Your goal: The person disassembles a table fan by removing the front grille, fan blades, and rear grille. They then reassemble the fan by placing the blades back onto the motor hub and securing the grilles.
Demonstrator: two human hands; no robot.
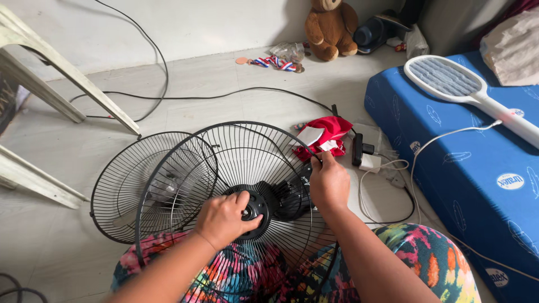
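Fan guard (236, 163), centre frame over lap: black wire, likely light, springy, easily bent; left hand (224, 217) closed on hub (255, 206), right hand (328, 182) gripping motor (292, 197) behind; best held there.

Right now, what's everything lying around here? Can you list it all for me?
rear grille: 1, black wire, on the lap, both hands on it
front grille: 1, black wire, on the floor to the left, behind the rear grille
motor: 1, black, behind the rear grille's hub
red cloth: 1, red and white, floor beyond the grilles
chargers: black and white, with cables, beside the mattress
mattress: 1, blue, right
swatter: 1, white racket-shaped, on the mattress
teddy bear: 1, brown, by the wall
chair: 1, cream plastic, left
left hand: on the grille's hub
right hand: gripping the motor side
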